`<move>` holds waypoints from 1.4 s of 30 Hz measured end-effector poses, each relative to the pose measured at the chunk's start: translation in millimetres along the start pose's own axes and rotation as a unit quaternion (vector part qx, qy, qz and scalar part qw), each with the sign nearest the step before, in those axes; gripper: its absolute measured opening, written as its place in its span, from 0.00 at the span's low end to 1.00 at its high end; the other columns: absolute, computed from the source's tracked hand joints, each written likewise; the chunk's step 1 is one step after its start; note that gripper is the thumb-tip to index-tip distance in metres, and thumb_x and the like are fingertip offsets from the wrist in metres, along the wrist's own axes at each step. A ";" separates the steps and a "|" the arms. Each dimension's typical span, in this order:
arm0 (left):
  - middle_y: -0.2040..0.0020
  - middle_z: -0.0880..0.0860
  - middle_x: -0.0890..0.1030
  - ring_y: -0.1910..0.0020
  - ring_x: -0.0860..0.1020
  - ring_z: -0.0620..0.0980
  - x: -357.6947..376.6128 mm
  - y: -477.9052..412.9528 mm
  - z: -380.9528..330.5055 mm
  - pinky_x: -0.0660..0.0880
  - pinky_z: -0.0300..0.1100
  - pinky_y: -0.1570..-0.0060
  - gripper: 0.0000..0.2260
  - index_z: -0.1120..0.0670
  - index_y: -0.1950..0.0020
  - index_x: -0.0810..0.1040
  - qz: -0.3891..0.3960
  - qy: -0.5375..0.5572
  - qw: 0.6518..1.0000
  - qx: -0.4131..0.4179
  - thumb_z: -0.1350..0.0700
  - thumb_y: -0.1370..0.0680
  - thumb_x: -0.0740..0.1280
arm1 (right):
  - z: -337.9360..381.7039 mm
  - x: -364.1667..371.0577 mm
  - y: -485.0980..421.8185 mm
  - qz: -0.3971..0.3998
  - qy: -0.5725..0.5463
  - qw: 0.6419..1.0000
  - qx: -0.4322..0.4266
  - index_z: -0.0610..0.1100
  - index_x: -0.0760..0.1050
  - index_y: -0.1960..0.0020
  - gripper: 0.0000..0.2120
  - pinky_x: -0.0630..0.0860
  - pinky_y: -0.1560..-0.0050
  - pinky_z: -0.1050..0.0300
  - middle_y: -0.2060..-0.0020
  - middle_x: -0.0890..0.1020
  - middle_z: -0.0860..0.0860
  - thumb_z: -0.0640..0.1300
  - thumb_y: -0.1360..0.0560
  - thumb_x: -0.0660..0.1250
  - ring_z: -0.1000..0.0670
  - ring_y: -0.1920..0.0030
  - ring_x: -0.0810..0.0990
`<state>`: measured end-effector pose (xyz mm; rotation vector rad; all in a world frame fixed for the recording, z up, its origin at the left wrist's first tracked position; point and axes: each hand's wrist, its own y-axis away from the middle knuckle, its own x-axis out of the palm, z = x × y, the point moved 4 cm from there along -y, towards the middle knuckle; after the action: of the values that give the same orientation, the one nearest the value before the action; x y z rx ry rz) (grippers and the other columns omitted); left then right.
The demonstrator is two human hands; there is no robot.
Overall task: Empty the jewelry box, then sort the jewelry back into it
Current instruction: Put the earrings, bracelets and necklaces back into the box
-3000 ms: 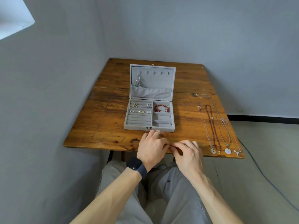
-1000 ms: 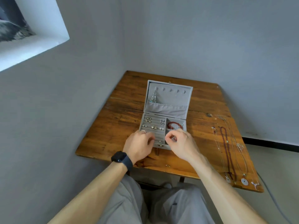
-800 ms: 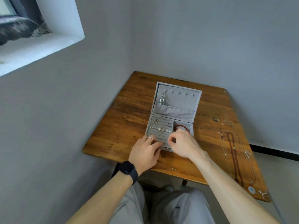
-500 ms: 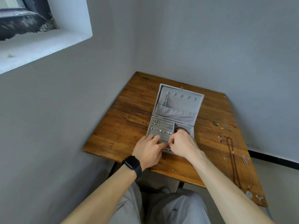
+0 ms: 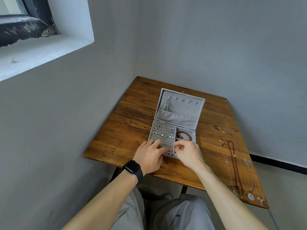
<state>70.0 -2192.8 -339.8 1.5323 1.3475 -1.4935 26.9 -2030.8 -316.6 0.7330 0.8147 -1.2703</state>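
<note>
The grey jewelry box stands open in the middle of the wooden table, lid upright. A silver chain hangs from the lid's leftmost hook. Several earrings sit in the padded rows on the left, and a red bead bracelet lies in the back right compartment. My left hand lies flat on the front rows, fingers spread a little. My right hand is beside it, thumb and forefinger pinched at the front rows. The piece between them is too small to make out.
Several long necklaces lie stretched out along the table's right side, pendants near the front corner. A tiny pair of studs lies by the front edge. Grey walls close in at left and behind, with a window ledge at the upper left.
Both hands moved from the table's front edge up to the front of the box, then drew closer together over the front rows. The view tilted up and left.
</note>
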 end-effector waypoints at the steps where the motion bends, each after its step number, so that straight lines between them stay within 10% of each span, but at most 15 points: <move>1: 0.41 0.50 0.76 0.41 0.74 0.53 -1.6 -0.4 -0.6 0.71 0.46 0.46 0.21 0.42 0.28 0.72 0.001 0.000 1.000 -0.003 0.51 0.22 0.62 | -3.6 -2.9 6.8 -0.016 -0.005 1.000 -0.004 0.51 0.82 0.40 0.12 0.74 0.44 0.63 0.43 0.83 0.55 0.43 0.21 0.65 0.55 0.45 0.81; 11: 0.35 0.53 0.75 0.36 0.73 0.55 -2.1 -10.5 -9.5 0.71 0.51 0.41 0.19 0.39 0.27 0.69 0.012 -0.066 0.998 -0.009 0.49 0.18 0.58 | -37.6 21.5 67.9 -0.037 0.127 0.988 -0.076 0.54 0.62 0.22 0.24 0.53 0.24 0.52 0.23 0.64 0.57 0.53 0.17 0.56 0.55 0.22 0.57; 23: 0.37 0.52 0.75 0.38 0.74 0.54 -4.6 -13.6 -19.3 0.75 0.49 0.47 0.21 0.42 0.25 0.67 0.068 -0.143 0.987 0.025 0.53 0.18 0.60 | -47.3 37.8 73.6 -0.056 0.087 0.992 -0.071 0.53 0.55 0.20 0.28 0.46 0.22 0.48 0.20 0.56 0.56 0.51 0.18 0.57 0.55 0.20 0.47; 30: 0.43 0.55 0.80 0.47 0.78 0.56 3.0 0.8 -21.1 0.78 0.52 0.53 0.26 0.43 0.29 0.75 0.060 -0.145 0.988 -0.001 0.54 0.27 0.73 | -46.7 37.7 75.8 -0.068 0.083 0.991 -0.077 0.52 0.55 0.20 0.26 0.41 0.23 0.50 0.21 0.56 0.55 0.50 0.17 0.55 0.55 0.20 0.47; 42: 0.30 0.52 0.73 0.32 0.71 0.53 -8.5 -14.5 -40.2 0.72 0.48 0.38 0.21 0.42 0.24 0.64 0.042 -0.059 0.996 -0.044 0.51 0.18 0.56 | -71.9 -17.2 87.3 -0.126 -0.085 0.987 -0.051 0.51 0.73 0.29 0.19 0.65 0.32 0.64 0.31 0.74 0.57 0.46 0.19 0.64 0.58 0.31 0.70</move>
<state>71.7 -2153.5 -321.1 1.4054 1.2500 -1.4302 102.9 -1947.9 -337.5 0.4424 0.8443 -1.4835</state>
